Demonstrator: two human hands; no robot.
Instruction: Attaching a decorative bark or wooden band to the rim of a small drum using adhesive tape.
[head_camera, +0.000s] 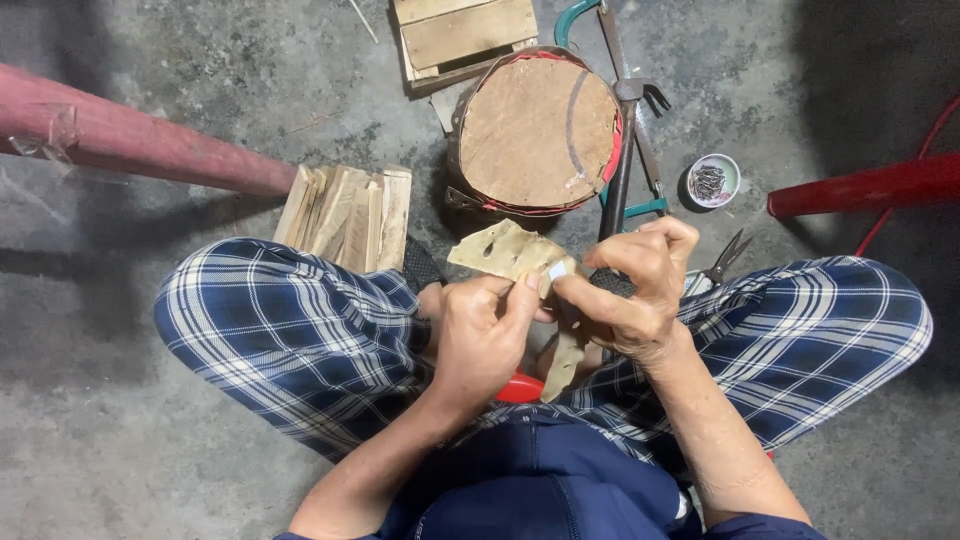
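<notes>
A tan, stiff strip of hide-like material (505, 250) with small holes is held in front of me, above my lap. My left hand (482, 335) pinches its near edge with thumb and fingers. My right hand (630, 290) grips it from the right, fingers curled over a small pale piece at the pinch point. A lower part of the strip (562, 365) hangs down between my knees. A red object (520, 388) shows just under my left hand.
A round drum-like frame with brown skin and red rim (538, 130) lies on the concrete floor ahead. Beside it are a hammer (625, 150), pliers (725, 260), a small bowl of nails (712, 180), wooden wedges (348, 215), a wooden crate (465, 35) and red poles (140, 140).
</notes>
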